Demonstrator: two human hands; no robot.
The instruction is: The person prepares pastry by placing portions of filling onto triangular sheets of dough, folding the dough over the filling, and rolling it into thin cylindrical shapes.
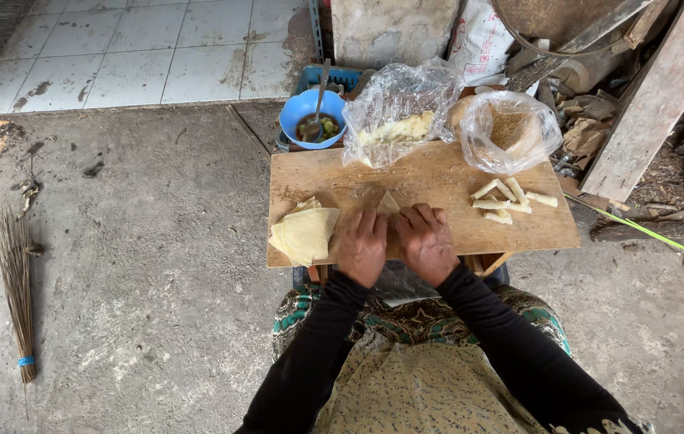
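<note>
Wooden board (438, 181) bearing a stack of wrappers (304, 234) at its left and finished rolls (510, 201) at its right, with left hand (361, 247) and right hand (426, 243) side by side, fingers curled down over one wrapper (387, 203) whose corner points away.

A board (438, 181) lies before the person, with both hands side by side at its near edge, the left hand (362, 245) and right hand (426, 241) pressed on a wrapper (387, 202). A wrapper stack (305, 231) lies left of the hands and finished rolls (510, 201) right of them. Behind, a bowl (310, 120) with a spoon (319, 92) stands left, 2 bags (402, 108) to its right; a broom (16, 281) lies on the floor far left.
</note>
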